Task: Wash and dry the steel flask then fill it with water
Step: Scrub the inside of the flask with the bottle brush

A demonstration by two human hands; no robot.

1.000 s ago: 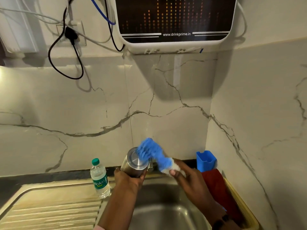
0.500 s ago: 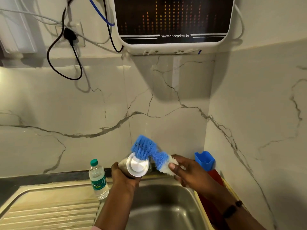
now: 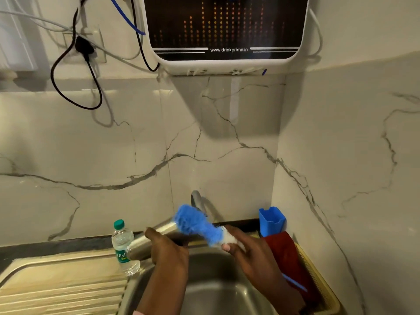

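My left hand (image 3: pixel 169 248) grips the steel flask (image 3: pixel 145 243) around its middle and holds it nearly level over the sink (image 3: pixel 218 289), its base end pointing left. My right hand (image 3: pixel 247 253) grips a bottle brush (image 3: pixel 195 223) with blue and white bristles. The blue bristles lie against the flask's right end. The brush's thin blue handle sticks out past my right wrist. The flask's mouth is hidden behind the bristles and my fingers.
A small plastic water bottle (image 3: pixel 122 245) with a green cap stands on the drainboard (image 3: pixel 61 283), just behind the flask's base. The tap (image 3: pixel 197 200) rises behind the brush. A blue holder (image 3: pixel 271 220) and a red cloth (image 3: pixel 285 253) sit at the right. A water purifier (image 3: pixel 227 30) hangs above.
The flask has swung from pointing its flat end at me to lying nearly level, base to the left. The brush has stayed on its right end.
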